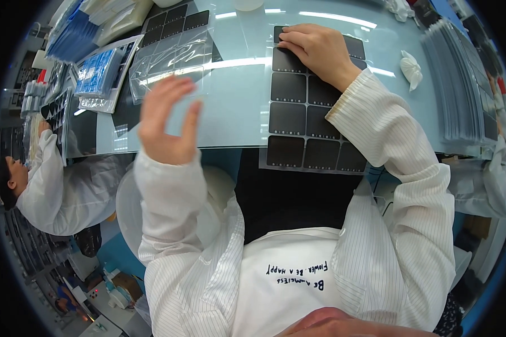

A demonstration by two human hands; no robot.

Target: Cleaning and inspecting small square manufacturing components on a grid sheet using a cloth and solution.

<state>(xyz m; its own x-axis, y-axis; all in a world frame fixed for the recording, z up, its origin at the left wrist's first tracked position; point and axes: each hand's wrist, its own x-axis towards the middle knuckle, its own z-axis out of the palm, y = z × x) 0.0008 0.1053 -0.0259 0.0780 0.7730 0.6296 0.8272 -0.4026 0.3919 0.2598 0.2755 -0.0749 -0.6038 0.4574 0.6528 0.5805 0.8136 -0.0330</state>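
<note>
A clear sheet with rows of black rounded rectangular panels (288,119) lies on the glass-topped table, its near end jutting past the front edge. At its far end is my right hand (317,50). Its fingers are bent and close together, with the fingertips on the upper left panels; whatever they pinch is too small to make out. My left hand (166,121) is raised to the left of the sheet, slightly blurred, thumb and fingers apart with nothing between them. Just beyond it lies a transparent plastic film (177,59), partly over more black panels.
Blue-and-white packets (97,73) lie at the left. Along the right side stands a thick stack of clear sheets (452,84), with a crumpled white tissue (411,70) beside it. Another person in white (67,188) sits at the far left.
</note>
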